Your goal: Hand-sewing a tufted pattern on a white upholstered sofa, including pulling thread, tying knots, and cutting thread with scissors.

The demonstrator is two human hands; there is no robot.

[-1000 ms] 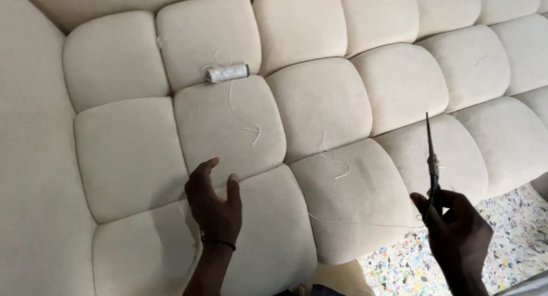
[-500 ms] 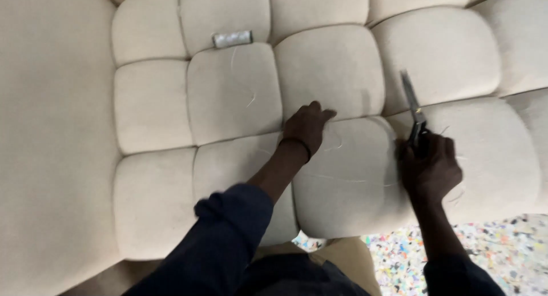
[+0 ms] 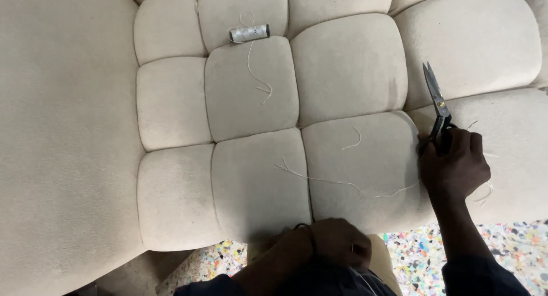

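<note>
Scissors of dark metal with long narrow blades (image 3: 438,110) are held in the closed right hand (image 3: 455,162), the fingers wrapped around the handles and the blades pointing up over the right part of the cream tufted fabric cushion (image 3: 251,90). The left hand (image 3: 337,243) is curled at the bottom edge of the cushion, and I cannot tell if it pinches something. One long pale loose thread (image 3: 337,182) lies between both hands, and one small grey thread spool (image 3: 249,33) lies well apart, near the top edge.

1. The tufted cushion (image 3: 251,176) is matt beige cloth, softly napped.
2. The scissors (image 3: 436,105), at three o'clock, have dark metal blades with a dull sheen.
3. The spool (image 3: 249,33), at twelve o'clock, carries pale, slightly glossy thread.
4. The floor (image 3: 508,244) is speckled, smooth terrazzo.
</note>
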